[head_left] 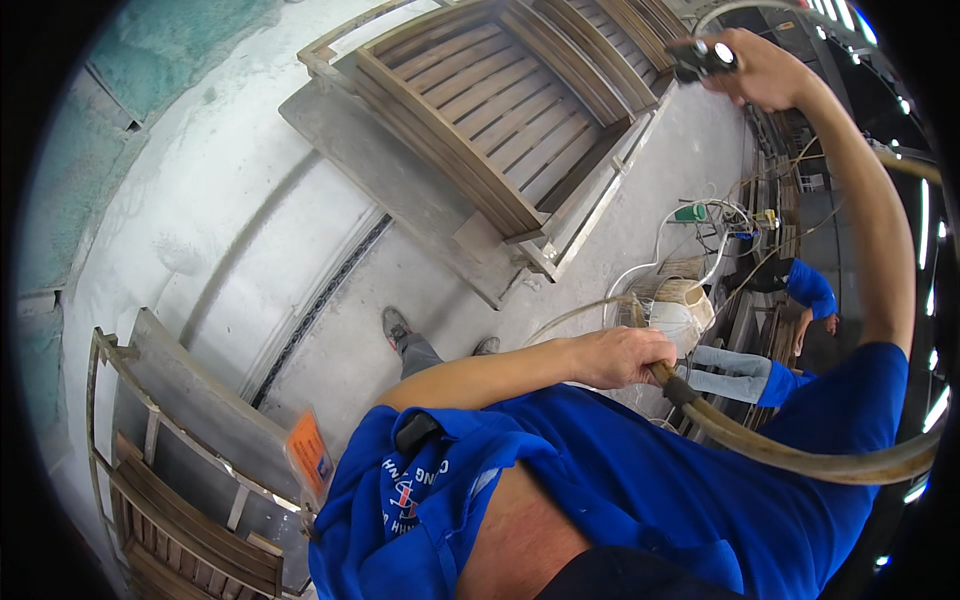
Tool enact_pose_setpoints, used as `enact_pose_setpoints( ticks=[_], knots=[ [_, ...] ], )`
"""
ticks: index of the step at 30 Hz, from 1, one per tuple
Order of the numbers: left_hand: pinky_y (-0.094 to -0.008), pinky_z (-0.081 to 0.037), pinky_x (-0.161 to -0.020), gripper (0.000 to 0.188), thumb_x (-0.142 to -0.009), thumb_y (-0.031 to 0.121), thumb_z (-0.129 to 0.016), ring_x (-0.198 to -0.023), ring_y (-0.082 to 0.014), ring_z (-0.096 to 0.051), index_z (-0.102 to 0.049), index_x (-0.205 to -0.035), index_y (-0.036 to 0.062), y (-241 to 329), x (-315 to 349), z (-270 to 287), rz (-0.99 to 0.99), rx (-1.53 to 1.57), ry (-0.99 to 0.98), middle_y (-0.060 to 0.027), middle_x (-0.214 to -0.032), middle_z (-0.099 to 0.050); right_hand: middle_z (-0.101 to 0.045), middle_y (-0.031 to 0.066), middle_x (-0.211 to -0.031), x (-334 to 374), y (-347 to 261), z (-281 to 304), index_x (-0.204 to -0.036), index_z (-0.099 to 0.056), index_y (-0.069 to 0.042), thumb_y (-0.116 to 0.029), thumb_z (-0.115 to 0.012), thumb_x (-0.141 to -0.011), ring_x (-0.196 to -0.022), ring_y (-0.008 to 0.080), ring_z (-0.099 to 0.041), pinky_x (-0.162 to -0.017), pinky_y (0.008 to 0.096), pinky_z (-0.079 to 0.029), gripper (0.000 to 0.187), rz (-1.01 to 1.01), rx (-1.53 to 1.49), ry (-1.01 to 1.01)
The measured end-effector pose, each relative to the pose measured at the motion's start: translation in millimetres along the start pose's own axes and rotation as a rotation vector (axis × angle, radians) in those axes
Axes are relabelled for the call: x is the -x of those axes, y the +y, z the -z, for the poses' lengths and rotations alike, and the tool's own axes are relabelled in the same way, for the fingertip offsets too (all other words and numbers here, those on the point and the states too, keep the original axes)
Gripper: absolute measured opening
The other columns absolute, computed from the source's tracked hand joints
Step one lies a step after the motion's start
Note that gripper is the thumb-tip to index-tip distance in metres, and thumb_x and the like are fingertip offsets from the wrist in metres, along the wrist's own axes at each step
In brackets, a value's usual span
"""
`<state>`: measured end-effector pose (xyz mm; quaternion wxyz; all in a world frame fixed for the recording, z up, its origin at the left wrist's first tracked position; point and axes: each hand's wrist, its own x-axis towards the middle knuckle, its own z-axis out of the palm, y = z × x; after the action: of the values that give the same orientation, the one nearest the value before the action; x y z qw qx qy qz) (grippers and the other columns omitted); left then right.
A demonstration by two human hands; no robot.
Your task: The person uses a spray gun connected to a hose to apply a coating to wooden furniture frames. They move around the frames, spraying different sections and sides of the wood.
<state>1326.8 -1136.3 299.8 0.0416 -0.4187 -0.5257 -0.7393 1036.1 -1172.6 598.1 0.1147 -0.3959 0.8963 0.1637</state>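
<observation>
My right hand (pixel 762 72) is raised at the upper right, fingers wrapped round a dark spray gun (pixel 703 60) with a shiny round part. The gun is close to the far end of a row of slatted brown wooden frames (pixel 510 110) that rest on a metal carrier (pixel 600 205). In front of my chest, my left hand (pixel 625 357) grips a yellowish hose (pixel 720 428), which curves away to the right past my right arm. Part of the hose lies hidden inside that fist.
A second carrier (pixel 150 420) with slatted wood stands at the lower left. A chain track (pixel 318 305) crosses the floor. Coworkers in blue shirts (pixel 808 287) are at the right, near a pale container (pixel 683 305) and loose white hoses (pixel 655 240). A greenish wall (pixel 90 180) is at the left.
</observation>
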Motion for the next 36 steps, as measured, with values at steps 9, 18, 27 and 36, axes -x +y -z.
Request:
enact_pose_setpoints(
  ticks=[9,18,27,36],
  knots=[
    [-0.0456,-0.05,-0.08,0.016,-0.094,0.014,-0.071,-0.094,-0.0369,-0.061,-0.058,-0.103,0.0086,25,64,17,0.197,-0.024,0.049,-0.0128,-0.095,-0.06,-0.063,0.0014,-0.067,-56,-19,-87,-0.088,-0.065,-0.007,-0.033,-0.066,-0.1,-0.051,0.0068,-0.052,-0.042,0.024,-0.04,0.028,-0.122,-0.733,0.366],
    [-0.0464,-0.051,-0.081,0.018,-0.092,0.009,-0.07,-0.097,-0.0372,-0.062,-0.058,-0.105,0.0079,42,70,6,0.225,-0.122,-0.049,-0.0132,-0.094,-0.061,-0.071,0.0058,-0.077,9,-6,-47,-0.102,-0.071,-0.005,-0.022,-0.072,-0.09,-0.058,0.0139,-0.063,-0.047,0.0319,-0.049,0.021,-0.389,-0.525,0.244],
    [-0.0418,-0.05,-0.079,0.018,-0.089,-0.001,-0.066,-0.09,-0.0332,-0.06,-0.058,-0.103,0.0062,53,57,-17,0.067,0.124,-0.163,-0.0111,-0.094,-0.058,-0.064,0.0025,-0.078,72,-63,-41,-0.106,-0.061,-0.005,-0.03,-0.072,-0.093,-0.063,0.0099,-0.067,-0.039,0.0253,-0.046,0.031,-0.298,-0.4,0.012],
    [-0.0423,-0.05,-0.082,0.012,-0.094,0.003,-0.063,-0.096,-0.0343,-0.062,-0.058,-0.105,0.0064,51,79,-25,0.118,0.238,-0.1,-0.0111,-0.1,-0.061,-0.072,0.0129,-0.069,-32,-44,-30,-0.08,-0.075,-0.001,-0.023,-0.069,-0.082,-0.051,0.0178,-0.065,-0.047,0.0347,-0.054,0.023,-0.363,-0.141,-0.066]
  ],
)
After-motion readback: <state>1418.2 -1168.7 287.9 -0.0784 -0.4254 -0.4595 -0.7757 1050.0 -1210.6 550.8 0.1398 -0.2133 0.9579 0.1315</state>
